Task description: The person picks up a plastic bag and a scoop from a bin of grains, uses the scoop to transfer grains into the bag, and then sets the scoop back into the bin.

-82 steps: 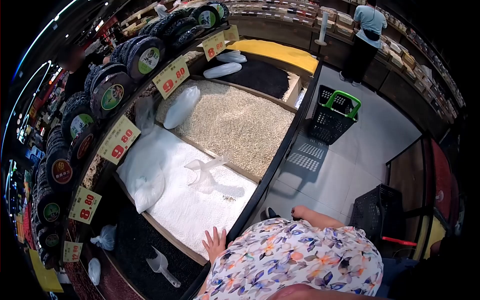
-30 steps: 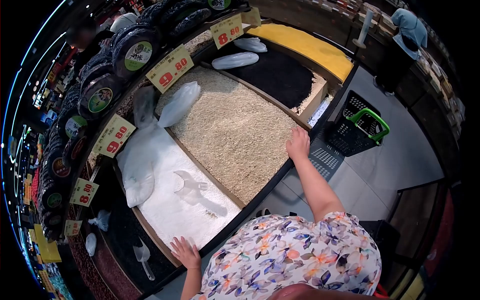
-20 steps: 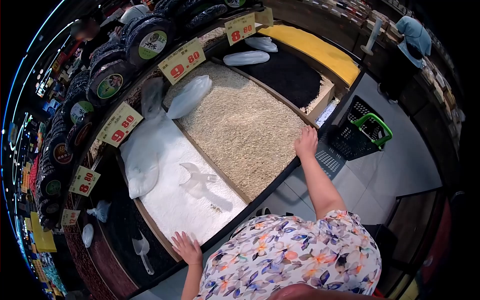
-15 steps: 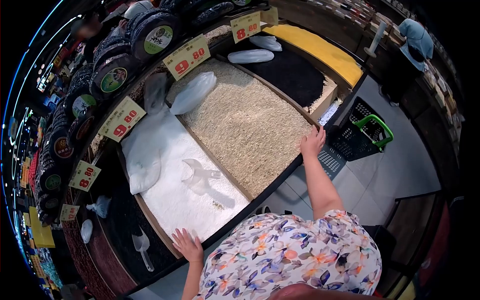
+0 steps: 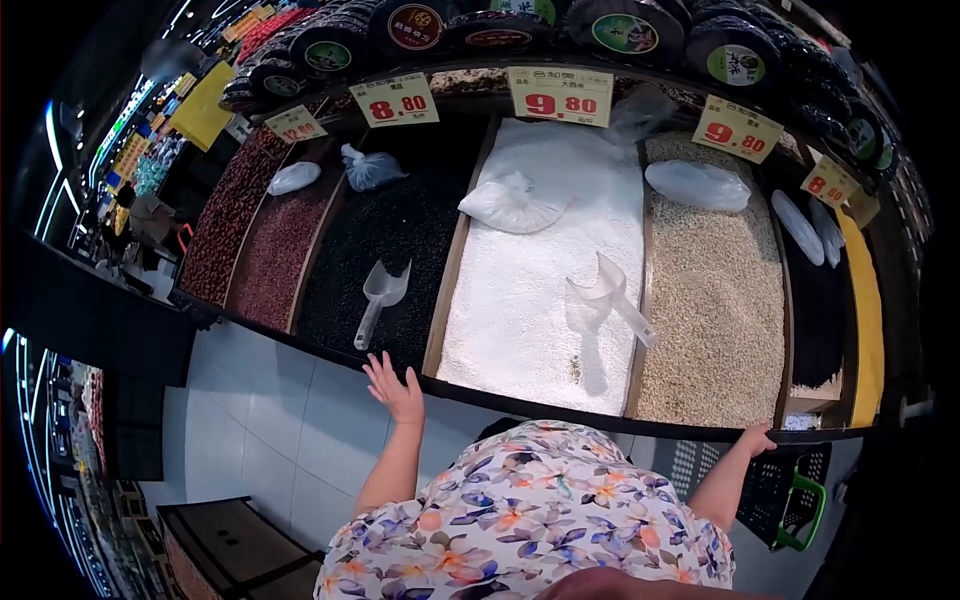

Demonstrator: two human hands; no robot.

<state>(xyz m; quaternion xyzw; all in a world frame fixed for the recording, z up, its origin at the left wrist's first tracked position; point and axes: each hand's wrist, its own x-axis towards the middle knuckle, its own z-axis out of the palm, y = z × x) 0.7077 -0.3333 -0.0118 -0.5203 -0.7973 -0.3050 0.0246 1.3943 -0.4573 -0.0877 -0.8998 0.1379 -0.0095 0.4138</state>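
Note:
My left hand (image 5: 397,391) has its fingers spread at the front edge of the display, by the black grain bin (image 5: 400,225). A clear scoop (image 5: 384,294) lies on the black grain just above it. My right hand (image 5: 755,440) rests on the front edge at the right, below the bin of beige grain (image 5: 715,330); its fingers are partly hidden and curl over the edge. Between my hands is the bin of white grain (image 5: 500,310), with another clear scoop (image 5: 607,293) and a tied plastic bag (image 5: 512,204) on it.
Red beans (image 5: 228,225) and reddish grain (image 5: 277,248) fill the left bins. Price signs (image 5: 562,96) line the back under dark round packages (image 5: 626,32). A basket with a green handle (image 5: 803,512) stands at lower right. A person (image 5: 150,222) is at far left.
The view has swung left, bringing the left bins into full sight. My left hand has moved left from the white grain's corner to the black grain's front edge. My right hand stays on the edge.

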